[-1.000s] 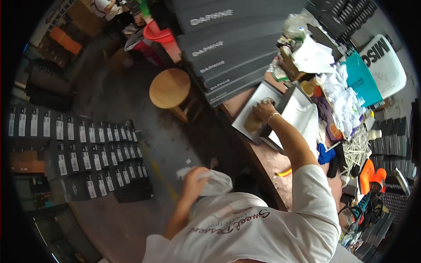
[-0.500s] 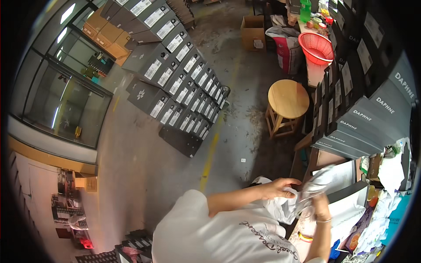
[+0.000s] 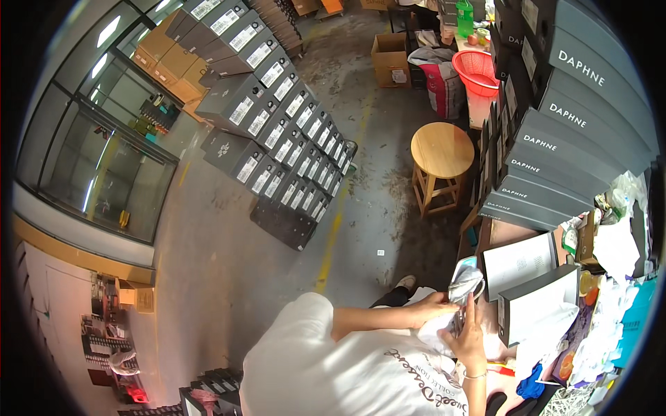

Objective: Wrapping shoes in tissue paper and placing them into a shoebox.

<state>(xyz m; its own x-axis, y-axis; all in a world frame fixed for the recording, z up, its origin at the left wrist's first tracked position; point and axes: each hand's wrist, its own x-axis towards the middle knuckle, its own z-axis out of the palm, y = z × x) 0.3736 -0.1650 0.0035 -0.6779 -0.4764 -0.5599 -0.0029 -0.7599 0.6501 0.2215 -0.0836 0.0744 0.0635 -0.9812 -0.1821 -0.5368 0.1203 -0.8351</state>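
Note:
In front of my body I hold a silvery, shoe-like item [image 3: 466,281] with a thin strap or loop at its side; its exact kind is hard to make out. My left hand [image 3: 436,310] is closed around its lower left part. My right hand [image 3: 467,338], with a bracelet at the wrist, grips it from below right, fingers pointing up along it. White paper or cloth [image 3: 436,328] lies under both hands. To the right, on the bench, sit an open dark grey box [image 3: 531,305] with white paper in it and a box lid [image 3: 520,262] showing its white inside.
Tall stacks of grey boxes [image 3: 555,152] rise at the bench's far right. A wooden stool [image 3: 442,150] stands ahead, near a red plastic basket [image 3: 476,73] and a cardboard carton [image 3: 390,61]. A large box stack [image 3: 277,132] occupies the floor at left. Blue crumpled material [image 3: 531,383] lies near right.
Both hands have come closer together on the silvery item, and the right hand has moved left, away from the box. My view has turned slightly right, showing more of the open box.

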